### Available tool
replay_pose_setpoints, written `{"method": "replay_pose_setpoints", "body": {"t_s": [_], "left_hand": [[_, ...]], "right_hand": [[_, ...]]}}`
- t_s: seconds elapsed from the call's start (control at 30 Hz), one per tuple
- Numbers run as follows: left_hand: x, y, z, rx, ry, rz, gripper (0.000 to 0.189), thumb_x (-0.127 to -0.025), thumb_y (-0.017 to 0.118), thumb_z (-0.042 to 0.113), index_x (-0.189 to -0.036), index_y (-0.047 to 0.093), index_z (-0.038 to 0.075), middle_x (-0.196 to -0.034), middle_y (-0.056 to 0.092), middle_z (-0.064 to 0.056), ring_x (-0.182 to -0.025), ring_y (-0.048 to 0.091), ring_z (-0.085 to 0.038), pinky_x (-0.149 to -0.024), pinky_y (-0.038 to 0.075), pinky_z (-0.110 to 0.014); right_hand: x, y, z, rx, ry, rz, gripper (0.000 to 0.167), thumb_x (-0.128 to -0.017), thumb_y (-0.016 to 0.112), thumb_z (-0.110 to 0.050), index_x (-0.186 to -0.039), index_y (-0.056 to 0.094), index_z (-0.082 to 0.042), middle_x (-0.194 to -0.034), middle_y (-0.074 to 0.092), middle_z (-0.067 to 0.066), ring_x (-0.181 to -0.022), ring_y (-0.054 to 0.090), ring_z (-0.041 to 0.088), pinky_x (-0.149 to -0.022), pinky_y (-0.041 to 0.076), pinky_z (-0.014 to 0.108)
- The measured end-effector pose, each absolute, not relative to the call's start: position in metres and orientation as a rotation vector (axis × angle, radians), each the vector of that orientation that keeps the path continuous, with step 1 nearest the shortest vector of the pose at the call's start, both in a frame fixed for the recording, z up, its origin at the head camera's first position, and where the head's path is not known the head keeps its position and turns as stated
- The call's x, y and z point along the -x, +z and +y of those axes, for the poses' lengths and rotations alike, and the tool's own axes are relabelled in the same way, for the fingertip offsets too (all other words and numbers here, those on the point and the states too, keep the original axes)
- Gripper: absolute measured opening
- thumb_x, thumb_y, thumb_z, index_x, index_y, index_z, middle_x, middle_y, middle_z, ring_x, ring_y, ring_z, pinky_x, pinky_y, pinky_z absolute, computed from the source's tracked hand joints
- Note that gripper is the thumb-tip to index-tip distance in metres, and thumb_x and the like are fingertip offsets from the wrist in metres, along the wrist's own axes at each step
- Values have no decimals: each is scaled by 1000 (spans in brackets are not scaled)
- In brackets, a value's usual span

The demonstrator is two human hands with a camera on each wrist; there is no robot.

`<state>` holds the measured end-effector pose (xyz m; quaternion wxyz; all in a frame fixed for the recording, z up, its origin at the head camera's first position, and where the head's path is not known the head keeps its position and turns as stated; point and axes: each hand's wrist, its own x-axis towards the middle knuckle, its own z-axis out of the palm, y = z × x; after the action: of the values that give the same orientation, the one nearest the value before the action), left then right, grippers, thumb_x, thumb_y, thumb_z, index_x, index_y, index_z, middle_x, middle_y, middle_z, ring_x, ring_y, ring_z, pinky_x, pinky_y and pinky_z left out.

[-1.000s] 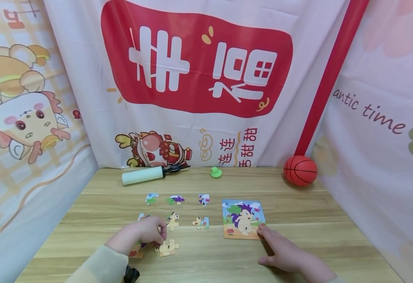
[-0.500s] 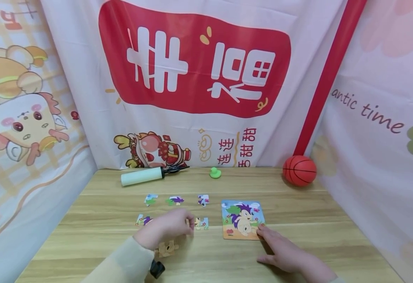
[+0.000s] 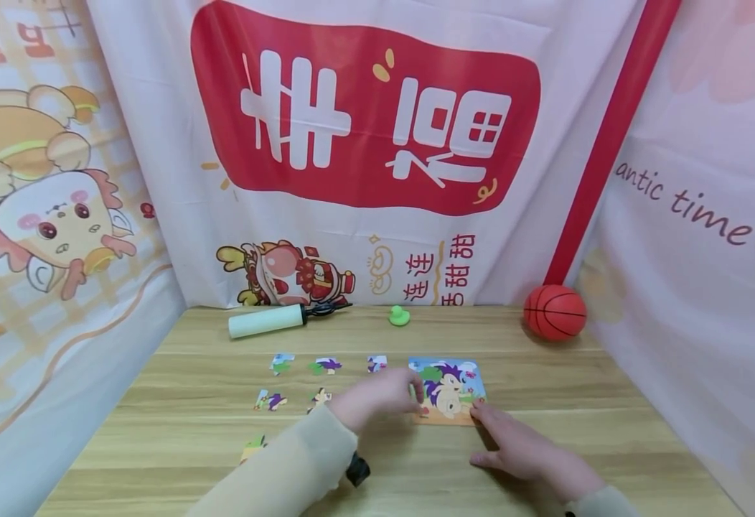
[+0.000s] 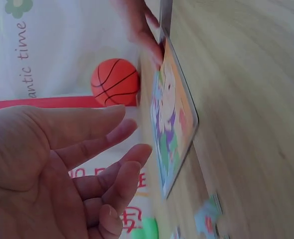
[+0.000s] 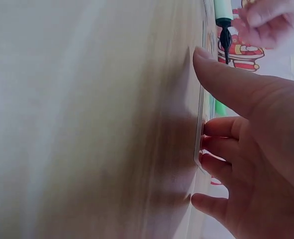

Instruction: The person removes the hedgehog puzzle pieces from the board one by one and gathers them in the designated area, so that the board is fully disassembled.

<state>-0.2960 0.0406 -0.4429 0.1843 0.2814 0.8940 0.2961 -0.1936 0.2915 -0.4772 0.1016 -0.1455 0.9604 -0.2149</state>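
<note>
My left hand (image 3: 387,391) hovers at the left edge of a hedgehog picture puzzle board (image 3: 448,391). In the left wrist view its fingers are loosely bent, with nothing visible between them and the thumb. Fingers of my right hand (image 3: 513,441) touch the board's near right corner, while the thumb lies apart from it, closer to me. Loose puzzle pieces lie left of the board: a green and purple one (image 3: 326,366), a purple one (image 3: 270,400), a blue one (image 3: 283,362) and several more. My left sleeve hides some of them.
A pale green hand pump (image 3: 268,321), a green rubber duck (image 3: 399,316) and a small red basketball (image 3: 555,312) stand along the back of the wooden table (image 3: 584,402). Printed cloth hangs behind and at both sides.
My left hand has swept right, from over the loose pieces to the board's left edge. The board's near edge has shifted slightly away from me; my right hand stays at its corner.
</note>
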Motion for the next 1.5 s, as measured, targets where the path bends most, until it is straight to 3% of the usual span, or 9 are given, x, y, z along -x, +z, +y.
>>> {"method": "replay_pose_setpoints", "body": {"t_s": [0.1, 0.3, 0.5, 0.87, 1.03, 1.27, 1.5], "left_hand": [[299, -445, 69, -754, 834, 2555, 19, -81, 79, 17, -97, 69, 17, -93, 61, 5, -77, 56, -14, -67, 48, -33], [298, -458, 121, -784, 708, 2687, 36, -78, 82, 23, -111, 68, 19, -105, 65, 6, -94, 59, -14, -82, 48, -32], [294, -472, 140, -738, 701, 2762, 45, -76, 83, 31, -117, 67, 21, -107, 63, 5, -99, 57, -15, -84, 48, -32], [296, -486, 142, -715, 848, 2764, 48, -70, 86, 50, -107, 68, 23, -115, 63, 0, -110, 57, -20, -93, 45, -35], [297, -486, 142, -681, 863, 2737, 45, -71, 86, 46, -106, 67, 24, -127, 60, -5, -119, 54, -24, -97, 44, -38], [299, -487, 143, -679, 865, 2727, 40, -74, 86, 38, -106, 67, 24, -115, 61, -2, -106, 56, -18, -90, 46, -35], [296, -490, 144, -638, 955, 2716, 52, -72, 88, 40, -109, 60, 18, -104, 59, -3, -96, 57, -19, -85, 47, -35]], "right_hand": [[199, -476, 294, 420, -674, 2830, 82, -87, 72, -48, -146, 42, 1, -152, 35, 23, -138, 33, 43, -109, 25, 59], [210, -476, 302, 442, -786, 2779, 73, -88, 73, -41, -143, 47, -1, -148, 42, 22, -135, 38, 42, -107, 27, 61], [218, -482, 305, 430, -893, 2736, 70, -86, 76, -35, -142, 50, -1, -141, 53, 16, -132, 45, 36, -107, 31, 58], [231, -489, 325, 343, -969, 2912, 86, -82, 81, -32, -151, 37, -4, -155, 27, 26, -140, 23, 49, -108, 19, 65], [245, -491, 333, 338, -889, 2861, 90, -81, 80, -41, -152, 37, -7, -156, 26, 26, -140, 21, 51, -107, 19, 67], [261, -488, 336, 253, -765, 2781, 93, -77, 78, -54, -155, 34, -27, -158, 21, 23, -141, 19, 51, -103, 20, 73], [262, -488, 337, 234, -720, 2759, 95, -77, 77, -56, -155, 32, -27, -159, 19, 23, -140, 17, 51, -102, 20, 74]]}}
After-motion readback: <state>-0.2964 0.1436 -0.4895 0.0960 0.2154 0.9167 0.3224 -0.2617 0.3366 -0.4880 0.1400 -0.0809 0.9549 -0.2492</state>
